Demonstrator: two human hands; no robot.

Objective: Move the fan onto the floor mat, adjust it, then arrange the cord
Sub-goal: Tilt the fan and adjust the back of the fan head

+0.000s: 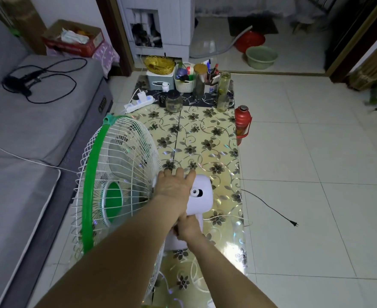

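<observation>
A white fan with a green-rimmed wire cage stands on the shiny flower-patterned floor mat, its cage facing the sofa at left. My left hand lies flat on top of the white motor housing. Below it, my right hand grips the fan's white neck. The fan's black cord runs off the mat's right edge across the tiles and ends in a plug. The fan's base is hidden behind my arms.
A grey sofa runs along the left with a black cable and a white cord on it. At the mat's far end stand a power strip, jars, baskets and bottles. A red thermos stands at the mat's right edge. Pale tiles spread to the right.
</observation>
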